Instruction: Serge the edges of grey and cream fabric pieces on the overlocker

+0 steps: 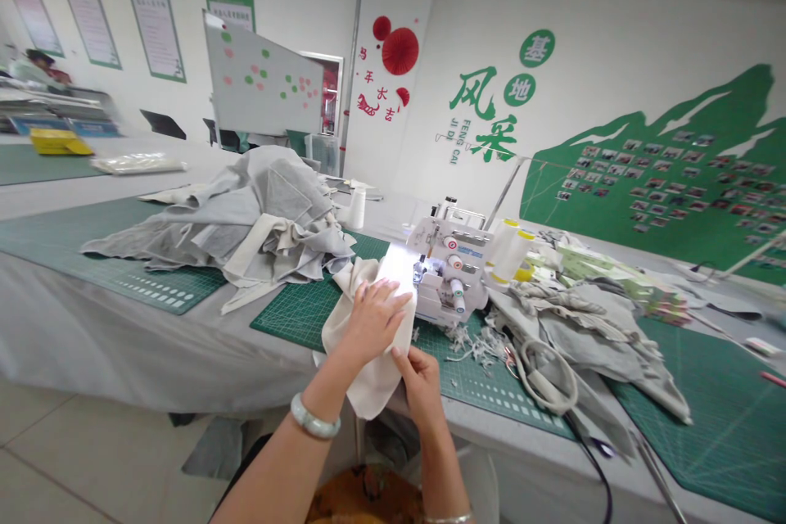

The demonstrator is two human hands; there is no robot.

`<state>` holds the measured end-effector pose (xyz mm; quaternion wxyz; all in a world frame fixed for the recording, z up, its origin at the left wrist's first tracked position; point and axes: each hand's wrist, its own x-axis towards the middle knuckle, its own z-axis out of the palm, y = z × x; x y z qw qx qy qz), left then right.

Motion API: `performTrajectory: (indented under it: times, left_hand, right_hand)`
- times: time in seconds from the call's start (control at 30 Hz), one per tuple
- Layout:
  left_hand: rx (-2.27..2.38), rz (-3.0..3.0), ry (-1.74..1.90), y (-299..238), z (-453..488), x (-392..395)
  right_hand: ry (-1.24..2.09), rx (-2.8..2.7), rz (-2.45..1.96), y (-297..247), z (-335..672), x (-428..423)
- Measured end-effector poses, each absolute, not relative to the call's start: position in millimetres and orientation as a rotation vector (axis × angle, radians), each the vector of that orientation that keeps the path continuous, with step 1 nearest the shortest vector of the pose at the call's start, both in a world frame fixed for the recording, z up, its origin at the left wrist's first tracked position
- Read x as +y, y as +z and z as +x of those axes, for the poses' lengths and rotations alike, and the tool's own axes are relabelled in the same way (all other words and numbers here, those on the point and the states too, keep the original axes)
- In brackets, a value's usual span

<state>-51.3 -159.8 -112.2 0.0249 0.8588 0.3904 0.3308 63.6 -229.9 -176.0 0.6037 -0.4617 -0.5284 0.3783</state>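
A white overlock sewing machine [451, 262] stands on a green cutting mat [295, 315], its lamp lit over the needle area. A cream fabric piece [341, 327] runs from the machine's needle area down over the table's front edge. My left hand [377, 315] lies flat on this fabric with the fingers stretched toward the machine. Lower down at the fabric's right edge, my right hand [419, 377] pinches it between thumb and fingers. Exactly where the fabric meets the needle is hard to make out in the glare.
Left of the machine rises a pile of grey fabric pieces [276, 188]. To its right lie more grey fabric [589, 327], thread scraps [479, 344], and scissors [511, 362]. Thread cones [514, 252] stand behind the machine. Far left, a person [40, 70] sits at another table.
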Motion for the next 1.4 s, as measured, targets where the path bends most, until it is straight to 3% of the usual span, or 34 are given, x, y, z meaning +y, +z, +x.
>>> performTrajectory:
  times: [1.4]
  left_hand:
    - [1.335, 2.66, 1.019, -108, -53, -157]
  right_hand:
    - [0.904, -1.326, -1.101, -172, 56, -228]
